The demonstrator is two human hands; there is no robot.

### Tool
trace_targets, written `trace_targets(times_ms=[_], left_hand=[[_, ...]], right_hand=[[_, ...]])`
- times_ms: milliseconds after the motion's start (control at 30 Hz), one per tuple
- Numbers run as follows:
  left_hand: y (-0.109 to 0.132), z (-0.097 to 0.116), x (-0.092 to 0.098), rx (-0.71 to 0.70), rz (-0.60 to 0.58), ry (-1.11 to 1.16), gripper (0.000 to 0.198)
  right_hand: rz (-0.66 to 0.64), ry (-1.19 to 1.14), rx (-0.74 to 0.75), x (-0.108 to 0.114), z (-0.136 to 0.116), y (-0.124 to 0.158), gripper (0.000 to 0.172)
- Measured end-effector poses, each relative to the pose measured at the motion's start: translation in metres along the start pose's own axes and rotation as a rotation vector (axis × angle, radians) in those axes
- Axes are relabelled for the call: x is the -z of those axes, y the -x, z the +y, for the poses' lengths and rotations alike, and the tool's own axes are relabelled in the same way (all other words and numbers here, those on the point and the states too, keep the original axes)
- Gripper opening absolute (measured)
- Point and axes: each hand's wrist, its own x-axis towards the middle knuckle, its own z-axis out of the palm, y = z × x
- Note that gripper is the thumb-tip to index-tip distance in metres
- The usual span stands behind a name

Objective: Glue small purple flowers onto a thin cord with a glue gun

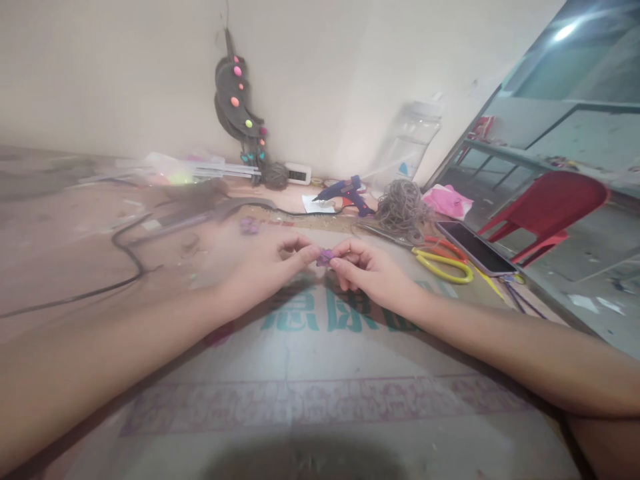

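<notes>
Both my hands meet over the middle of a printed mat (pixel 310 360) on the table. My left hand (pixel 273 263) and my right hand (pixel 365 267) each pinch a small purple piece (pixel 325 257) between fingertips, the fingers curled. What the piece is stays unclear. Another small purple piece (pixel 249 225) lies on the table beyond my left hand.
Yellow-handled scissors (pixel 443 261), a phone (pixel 475 248) and a tangle of grey yarn (pixel 403 205) lie to the right. A blue glue gun (pixel 345 192) rests farther back, and a black cable (pixel 127 250) runs at left. A red chair (pixel 547 203) stands beyond the table edge.
</notes>
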Motion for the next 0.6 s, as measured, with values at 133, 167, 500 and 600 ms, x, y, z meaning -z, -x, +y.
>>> trace_targets(times_ms=[133, 167, 500, 600], left_hand=[[-0.0012, 0.0004, -0.0002, -0.008, -0.009, -0.022, 0.029], [-0.0013, 0.0003, -0.0002, -0.010, -0.009, -0.027, 0.029], [0.0003, -0.0014, -0.0010, -0.037, 0.030, -0.026, 0.041], [0.0005, -0.0015, -0.0007, -0.036, 0.025, -0.028, 0.043]], right_hand=[[-0.007, 0.013, -0.015, 0.0002, -0.0009, 0.0002, 0.025], [-0.007, 0.015, -0.013, 0.0003, -0.0009, 0.0001, 0.025], [0.003, -0.003, 0.001, 0.0002, 0.0011, -0.0004, 0.025], [0.008, 0.004, 0.009, 0.0010, 0.0015, -0.0006, 0.025]])
